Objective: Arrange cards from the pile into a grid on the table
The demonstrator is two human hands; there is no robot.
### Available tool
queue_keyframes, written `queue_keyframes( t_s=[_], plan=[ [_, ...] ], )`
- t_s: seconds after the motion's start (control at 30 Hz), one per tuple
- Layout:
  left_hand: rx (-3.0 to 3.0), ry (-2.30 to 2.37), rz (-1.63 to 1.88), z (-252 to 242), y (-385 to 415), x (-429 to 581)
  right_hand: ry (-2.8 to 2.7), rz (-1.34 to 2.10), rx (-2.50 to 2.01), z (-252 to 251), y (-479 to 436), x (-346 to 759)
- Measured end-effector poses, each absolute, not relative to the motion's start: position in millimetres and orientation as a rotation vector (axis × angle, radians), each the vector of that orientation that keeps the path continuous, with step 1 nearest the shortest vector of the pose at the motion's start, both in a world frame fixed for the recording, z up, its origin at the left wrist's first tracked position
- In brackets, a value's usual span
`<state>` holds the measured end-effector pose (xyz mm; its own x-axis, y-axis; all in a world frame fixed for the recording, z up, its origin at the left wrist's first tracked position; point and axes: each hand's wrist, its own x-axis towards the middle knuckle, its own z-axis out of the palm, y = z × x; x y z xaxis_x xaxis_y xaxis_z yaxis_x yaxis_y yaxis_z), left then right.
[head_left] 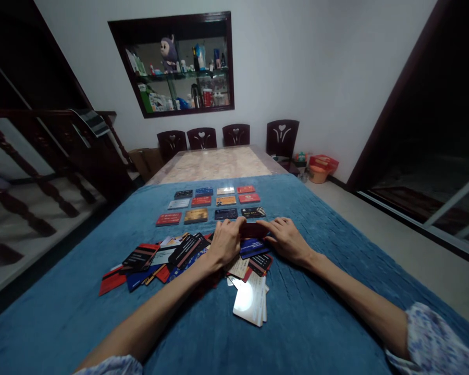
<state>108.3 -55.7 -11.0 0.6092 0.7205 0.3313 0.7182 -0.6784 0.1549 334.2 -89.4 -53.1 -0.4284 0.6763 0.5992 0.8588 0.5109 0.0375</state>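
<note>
Between my left hand [225, 240] and my right hand [285, 238] is a dark red card [253, 229], gripped at its two short ends by closed fingers. I cannot tell whether it is one card or a small stack. Under and around it lies a loose heap of cards: a blue card [254, 247], a black card [188, 251], a red card [113, 281] and others. Nearest to me are shiny silver-white cards [250, 301]. Just beyond my hands, cards rest in neat rows, among them a black card [253, 212] and a gold card [196, 215].
A blue cloth [308, 312] covers the near part of the long table, with the bare marble-look top [219, 164] beyond. Several dark chairs [282, 135] stand around the far end. A wall shelf [183, 73] holds bottles and a plush toy. To the left runs a wooden railing [35, 140].
</note>
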Motion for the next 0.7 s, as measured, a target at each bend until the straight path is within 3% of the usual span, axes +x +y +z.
queue_keyframes(
  t_s=[0.7],
  plan=[
    [2.72,1.196,0.648,-5.5,-58.2,109.5,-2.18,-0.571,-1.226,-45.2,-87.2,335.3]
  ],
)
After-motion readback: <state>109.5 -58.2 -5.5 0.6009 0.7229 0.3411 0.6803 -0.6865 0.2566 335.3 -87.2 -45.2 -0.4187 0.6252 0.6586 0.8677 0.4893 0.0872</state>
